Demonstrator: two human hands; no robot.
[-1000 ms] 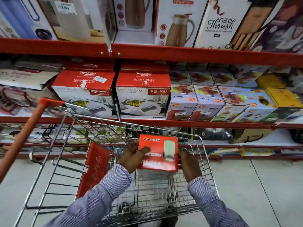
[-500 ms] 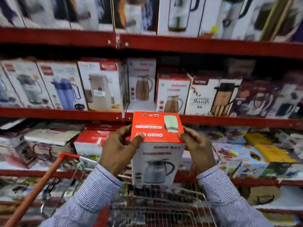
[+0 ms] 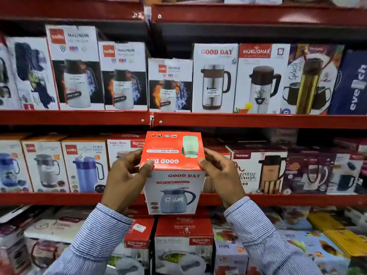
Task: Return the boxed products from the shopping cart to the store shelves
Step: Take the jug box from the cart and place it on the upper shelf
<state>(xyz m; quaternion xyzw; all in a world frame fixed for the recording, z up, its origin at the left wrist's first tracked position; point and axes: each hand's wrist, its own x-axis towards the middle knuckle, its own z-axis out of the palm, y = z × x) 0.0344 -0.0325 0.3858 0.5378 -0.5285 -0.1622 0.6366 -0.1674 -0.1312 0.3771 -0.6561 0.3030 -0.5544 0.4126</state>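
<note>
I hold a Good Day kettle box (image 3: 173,175), red on top and white on the front with a jug picture, upright in the middle of the view. My left hand (image 3: 125,175) grips its left side and my right hand (image 3: 222,175) grips its right side. The box is raised in front of the middle red shelf (image 3: 278,199), level with its row of flask boxes. Behind the box a dark gap shows under the shelf above. The shopping cart is out of view.
The upper shelf (image 3: 258,121) carries Magnum flask boxes (image 3: 123,76) and another Good Day box (image 3: 214,78). Rishabh boxes (image 3: 183,245) sit on the lowest shelf below my hands. Boxes stand tightly side by side on each level.
I lifted the box out of the cart and up to shelf height. My view rose from the cart and lower shelves to the upper rows.
</note>
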